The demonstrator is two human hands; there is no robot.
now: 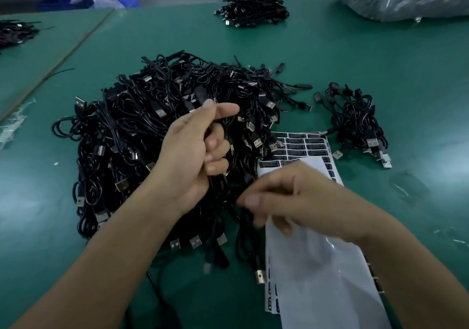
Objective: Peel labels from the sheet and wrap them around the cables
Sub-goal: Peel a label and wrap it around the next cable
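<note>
Label sheet [317, 278] was laid lengthwise, near to far, under the right hand [299, 202], labels [302, 146] left beyond its fingertips, black cable [212, 183] was gripped in the left hand [193, 156], run lengthwise through curled fingers, over the cable pile [142, 115], right fingers blurred, their hold could not be told.

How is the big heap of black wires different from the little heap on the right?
The big heap sprawls across the table's middle; the little heap is far smaller. The left hand grips a cable above the big heap; no hand touches the little heap. Both are tangled black cables with silver plugs on the green table.
</note>
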